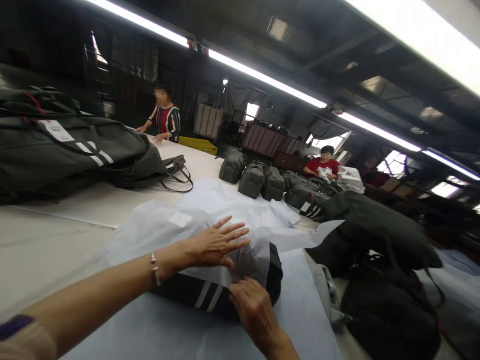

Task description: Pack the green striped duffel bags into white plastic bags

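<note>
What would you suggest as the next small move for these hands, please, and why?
Perhaps the right hand, by the edge of the white sheet, should draw it down over the dark bag: the striped front and right end show uncovered, while the left hand is spread over the top.

The wrap [144, 227] at centre is thin, translucent and creased; whether paper or plastic film cannot be told. The striped bag [225, 302] under it looks like matt dark cloth. At bottom centre, the pale sheet [300, 292] seems smooth and papery. The bracelet [153, 258] is shiny metal. The desk [56, 240], left, looks smooth; the tag [56, 130], upper left, resembles card.
</note>
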The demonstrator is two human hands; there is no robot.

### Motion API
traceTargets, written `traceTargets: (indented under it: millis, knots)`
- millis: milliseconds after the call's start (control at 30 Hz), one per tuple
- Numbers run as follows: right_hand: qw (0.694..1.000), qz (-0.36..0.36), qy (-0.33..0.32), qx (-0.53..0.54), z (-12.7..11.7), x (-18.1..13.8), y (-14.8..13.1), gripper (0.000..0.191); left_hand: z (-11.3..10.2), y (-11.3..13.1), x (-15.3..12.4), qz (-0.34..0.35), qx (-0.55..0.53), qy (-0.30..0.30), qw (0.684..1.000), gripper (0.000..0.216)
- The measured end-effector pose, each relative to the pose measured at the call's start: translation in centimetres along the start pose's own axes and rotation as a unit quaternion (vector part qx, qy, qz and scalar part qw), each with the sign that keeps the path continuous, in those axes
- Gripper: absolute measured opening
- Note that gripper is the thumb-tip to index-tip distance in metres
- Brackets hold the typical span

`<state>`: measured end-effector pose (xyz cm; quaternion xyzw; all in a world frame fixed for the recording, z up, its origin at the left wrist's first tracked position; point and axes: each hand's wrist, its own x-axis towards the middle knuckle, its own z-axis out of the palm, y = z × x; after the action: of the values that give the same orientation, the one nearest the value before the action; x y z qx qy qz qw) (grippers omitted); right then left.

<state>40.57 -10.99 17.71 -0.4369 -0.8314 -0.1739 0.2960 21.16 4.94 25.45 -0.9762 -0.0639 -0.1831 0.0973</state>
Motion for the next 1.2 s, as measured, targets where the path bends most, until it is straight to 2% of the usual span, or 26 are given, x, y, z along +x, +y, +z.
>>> traceTargets:
  millis: [67, 133, 200, 300, 367, 433, 500, 567, 633, 700, 833, 967, 1067, 1200]
  knots:
    - [0.999, -0.026, -0.015, -0.039, -3.5, 1.2, 0.7, 0.027, 4.3, 0.7, 0.6, 0.004, -0.031, -0.038, 0.999, 0.085]
    - [0.991, -0.022, -0.001, -0.132, -7.4, 3.1, 2.7, 0.045, 7.2, 0.9, -0.6, -0.001, -0.05, -0.043, 0.998, 0.09]
    - [0.974, 0.033, 0.0, -0.223, -10.5, 5.4, 5.9, 0.063, 8.3, 0.7, -2.0, 0.003, -0.062, -0.03, 0.998, 0.085]
    - [0.954, 0.095, -0.094, -0.268, -12.4, 8.6, 11.3, 0.079, 7.8, 0.6, -2.8, 0.027, -0.077, -0.026, 0.996, 0.076]
    - [0.931, 0.152, -0.193, -0.27, -12.7, 10.0, 13.6, 0.071, 7.4, 0.7, -2.7, 0.043, -0.089, -0.028, 0.995, 0.073]
    - [0.896, 0.23, -0.282, -0.255, -13.1, 11.0, 14.2, 0.041, 7.3, 1.0, -2.6, 0.058, -0.103, -0.026, 0.993, 0.069]
    - [0.871, 0.293, -0.324, -0.223, -13.8, 11.7, 12.9, 0.017, 7.4, 1.4, -2.6, 0.071, -0.12, -0.024, 0.99, 0.065]
    - [0.868, 0.322, -0.326, -0.193, -14.2, 12.2, 10.6, 0.014, 7.5, 1.8, -2.7, 0.081, -0.133, -0.02, 0.988, 0.063]
    - [0.872, 0.323, -0.322, -0.176, -13.6, 12.3, 7.9, 0.013, 7.6, 2.0, -2.8, 0.087, -0.139, -0.01, 0.986, 0.061]
    - [0.878, 0.314, -0.32, -0.167, -11.6, 11.5, 5.2, 0.011, 7.7, 2.0, -2.9, 0.094, -0.143, -0.001, 0.985, 0.059]
    - [0.903, 0.295, -0.286, -0.129, -4.7, 6.6, 1.2, 0.003, 8.0, 1.9, -3.2, 0.108, -0.148, 0.007, 0.983, 0.055]
    - [0.925, 0.291, -0.214, -0.122, 1.6, 0.1, -0.4, 0.01, 8.0, 2.1, -3.0, 0.084, -0.159, 0.019, 0.983, 0.037]
    - [0.921, 0.309, -0.215, -0.1, 3.5, -2.6, -0.4, 0.012, 7.7, 2.4, -1.9, 0.046, -0.14, 0.043, 0.988, 0.032]
    - [0.909, 0.339, -0.237, -0.044, 3.4, -2.4, -0.6, 0.021, 8.4, 2.7, 0.2, 0.067, -0.092, 0.023, 0.993, 0.05]
